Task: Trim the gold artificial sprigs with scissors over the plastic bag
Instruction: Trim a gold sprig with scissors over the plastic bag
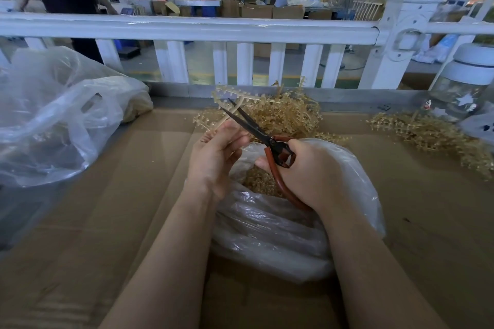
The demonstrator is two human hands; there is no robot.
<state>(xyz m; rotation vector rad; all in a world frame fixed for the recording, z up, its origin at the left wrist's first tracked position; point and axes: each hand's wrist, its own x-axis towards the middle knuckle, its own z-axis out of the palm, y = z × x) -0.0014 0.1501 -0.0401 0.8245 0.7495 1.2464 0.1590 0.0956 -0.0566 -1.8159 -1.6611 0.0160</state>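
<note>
The gold sprig (230, 104), pinched in the left hand (213, 157), sits between the open scissors (256, 131) blades, which the right hand (307, 171) grips, just above the plastic bag (280, 235). Trimmings already lie in that bag, while heaps of sprigs (288, 115) behind it suggest much work remains.

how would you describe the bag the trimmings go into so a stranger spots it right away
Find the brown cardboard worktop by the white fence. Two clear plastic bags lie there; it is the near plastic bag directly under both hands, holding gold bits, unlike the far-left bag.
</note>
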